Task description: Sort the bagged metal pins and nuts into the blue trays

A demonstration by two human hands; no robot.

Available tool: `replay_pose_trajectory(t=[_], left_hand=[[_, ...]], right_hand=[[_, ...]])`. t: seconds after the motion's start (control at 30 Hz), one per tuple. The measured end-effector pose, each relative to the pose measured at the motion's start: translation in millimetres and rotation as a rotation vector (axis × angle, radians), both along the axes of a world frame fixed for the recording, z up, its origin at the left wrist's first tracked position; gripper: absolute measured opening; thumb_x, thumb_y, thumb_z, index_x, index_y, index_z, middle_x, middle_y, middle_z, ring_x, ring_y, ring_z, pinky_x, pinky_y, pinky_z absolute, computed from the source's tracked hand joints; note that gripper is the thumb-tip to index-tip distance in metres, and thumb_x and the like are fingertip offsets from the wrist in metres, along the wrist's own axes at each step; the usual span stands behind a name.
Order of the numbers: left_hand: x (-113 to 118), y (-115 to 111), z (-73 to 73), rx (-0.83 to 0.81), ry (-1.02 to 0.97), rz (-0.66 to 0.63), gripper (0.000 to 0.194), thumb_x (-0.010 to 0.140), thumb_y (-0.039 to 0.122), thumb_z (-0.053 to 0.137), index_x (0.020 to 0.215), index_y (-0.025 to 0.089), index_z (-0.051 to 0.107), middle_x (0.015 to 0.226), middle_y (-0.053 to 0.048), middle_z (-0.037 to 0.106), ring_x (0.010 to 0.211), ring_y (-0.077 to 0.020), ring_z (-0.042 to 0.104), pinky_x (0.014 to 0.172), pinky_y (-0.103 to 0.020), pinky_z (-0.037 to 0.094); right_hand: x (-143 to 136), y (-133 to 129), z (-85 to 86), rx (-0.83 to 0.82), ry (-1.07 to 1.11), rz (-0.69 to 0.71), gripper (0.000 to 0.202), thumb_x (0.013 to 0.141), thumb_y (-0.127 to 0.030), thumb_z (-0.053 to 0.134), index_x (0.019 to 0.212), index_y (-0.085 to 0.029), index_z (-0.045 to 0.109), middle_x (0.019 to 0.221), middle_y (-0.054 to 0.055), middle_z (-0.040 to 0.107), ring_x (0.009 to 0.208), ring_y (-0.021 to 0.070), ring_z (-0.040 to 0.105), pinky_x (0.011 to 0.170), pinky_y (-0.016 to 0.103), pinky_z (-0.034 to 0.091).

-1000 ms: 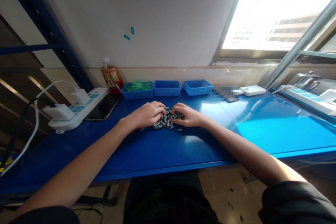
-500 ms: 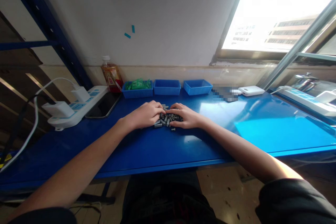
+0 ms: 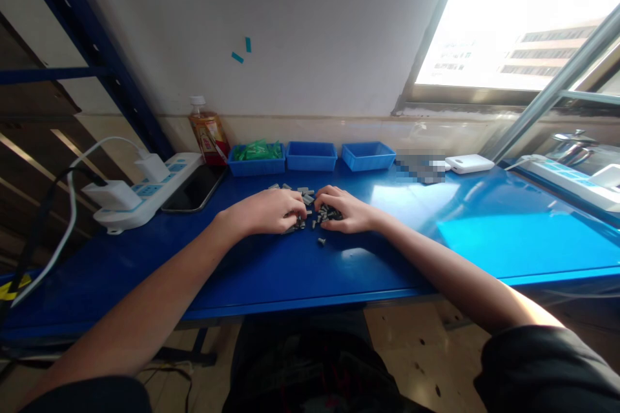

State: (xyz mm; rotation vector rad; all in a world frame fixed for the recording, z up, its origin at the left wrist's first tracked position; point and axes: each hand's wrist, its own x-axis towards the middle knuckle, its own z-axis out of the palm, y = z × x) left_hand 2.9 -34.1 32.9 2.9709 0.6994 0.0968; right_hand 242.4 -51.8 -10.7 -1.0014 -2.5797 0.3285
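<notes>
On the blue tabletop lie small metal parts in two clusters. My left hand (image 3: 271,211) is curled over short metal pieces (image 3: 300,223), which show below its fingertips; its palm hides the rest. Facing it, my right hand (image 3: 349,210) has its fingers and thumb wrapped around a bunch of dark screws (image 3: 329,212). Behind and between the hands, several silver cylindrical pieces (image 3: 307,193) lie loose. One single screw (image 3: 321,241) rests apart, nearer the front edge.
Along the wall stand a blue bin of green packets (image 3: 256,153) and two more blue bins (image 3: 311,156) (image 3: 369,156). At left are a drink bottle (image 3: 208,132), a phone (image 3: 194,190) and a power strip (image 3: 116,217). A white device (image 3: 469,164) lies at right.
The single pile between my hands has parted into two clusters, with a gap of bare table between them. My fingers have curled in more around the parts.
</notes>
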Motion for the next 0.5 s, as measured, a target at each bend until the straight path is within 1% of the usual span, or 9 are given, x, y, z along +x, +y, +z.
replay_pose_trajectory(t=[0.07,0.13,0.2,0.27,0.33,0.4,0.5], left_hand=[[-1,1,0.9,-0.024,-0.006,0.017,0.029,0.087,0.019,0.047,0.103,0.025,0.071,0.109,-0.002,0.068,0.096,-0.0187,0.062,0.084,-0.025,0.045],[-2,2,1.3,-0.036,-0.006,0.024,0.029,0.086,0.019,0.047,0.103,0.025,0.07,0.109,-0.002,0.068,0.097,-0.0188,0.062,0.085,-0.025,0.044],[-3,3,0.9,-0.042,-0.001,0.023,0.029,0.086,0.018,0.047,0.101,0.025,0.071,0.108,-0.001,0.068,0.098,-0.0191,0.062,0.085,-0.025,0.044],[-3,5,-0.4,-0.044,-0.001,0.027,0.03,0.086,0.018,0.046,0.099,0.025,0.071,0.106,-0.001,0.068,0.098,-0.0192,0.062,0.084,-0.025,0.044],[-3,6,-2.8,-0.041,-0.007,0.038,0.031,0.086,0.017,0.044,0.099,0.025,0.071,0.106,-0.002,0.067,0.098,-0.0192,0.061,0.085,-0.025,0.043],[-2,8,-5.6,-0.035,-0.015,0.05,0.032,0.085,0.015,0.043,0.097,0.025,0.071,0.105,-0.002,0.066,0.097,-0.019,0.061,0.086,-0.026,0.043],[-1,9,-8.2,-0.038,-0.023,0.058,0.031,0.084,0.014,0.043,0.093,0.025,0.071,0.103,-0.002,0.065,0.095,-0.0184,0.061,0.085,-0.025,0.043]], right_hand=[[-4,-2,0.2,-0.004,0.004,-0.033,0.036,0.085,-0.044,0.059,0.114,-0.021,0.058,0.117,0.01,0.051,0.108,0.0268,0.05,0.094,0.044,0.04],[-11,-6,-0.8,0.017,-0.013,-0.102,0.04,0.087,-0.052,0.055,0.113,-0.022,0.059,0.118,0.011,0.05,0.107,0.027,0.05,0.093,0.044,0.04],[-19,-11,-2.5,0.056,-0.047,-0.179,0.045,0.084,-0.058,0.055,0.11,-0.022,0.06,0.116,0.011,0.051,0.105,0.0275,0.051,0.091,0.044,0.04],[-26,-15,-4.2,0.092,-0.079,-0.241,0.048,0.081,-0.061,0.057,0.108,-0.022,0.06,0.113,0.011,0.052,0.102,0.0274,0.052,0.088,0.043,0.041],[-31,-17,-5.1,0.116,-0.098,-0.291,0.045,0.08,-0.059,0.059,0.105,-0.021,0.06,0.11,0.01,0.053,0.098,0.0262,0.052,0.085,0.041,0.041],[-33,-18,-4.5,0.123,-0.108,-0.323,0.037,0.082,-0.052,0.059,0.102,-0.021,0.059,0.107,0.009,0.054,0.097,0.0255,0.052,0.084,0.04,0.041],[-32,-18,-0.8,0.093,-0.116,-0.32,0.026,0.081,-0.04,0.06,0.1,-0.022,0.06,0.105,0.008,0.055,0.099,0.0259,0.051,0.084,0.04,0.04]])
